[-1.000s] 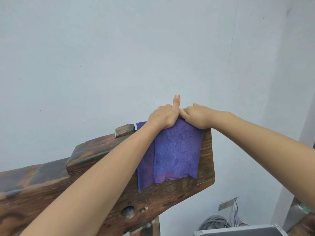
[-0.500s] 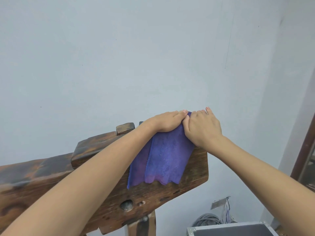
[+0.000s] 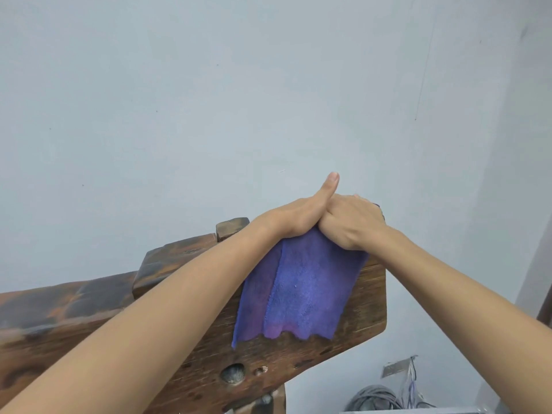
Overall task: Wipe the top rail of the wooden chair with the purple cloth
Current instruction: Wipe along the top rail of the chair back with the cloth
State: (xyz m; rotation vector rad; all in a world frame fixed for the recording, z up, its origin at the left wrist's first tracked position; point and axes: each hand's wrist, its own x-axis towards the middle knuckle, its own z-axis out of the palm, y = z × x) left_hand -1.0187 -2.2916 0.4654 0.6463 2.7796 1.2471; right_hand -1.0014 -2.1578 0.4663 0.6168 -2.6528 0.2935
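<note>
The purple cloth (image 3: 301, 294) is draped over the right end of the wooden chair's dark top rail (image 3: 179, 252) and hangs down the rail's front face. My left hand (image 3: 298, 215) lies on top of the cloth with its fingers wrapped over the far side, hidden from view, and its thumb sticking up. My right hand (image 3: 354, 224) sits directly beside it, touching it, fingers curled over the cloth on the rail's top edge near the right end.
A plain pale wall stands close behind the chair. Below the rail are a chair post (image 3: 268, 403), a coil of grey cables (image 3: 376, 398) on the floor at the lower right, and the rim of a metal case (image 3: 418, 411).
My left thumb, flat half a second ago, has lifted again. Both hands and the cloth have slid slightly right toward the rail's end.
</note>
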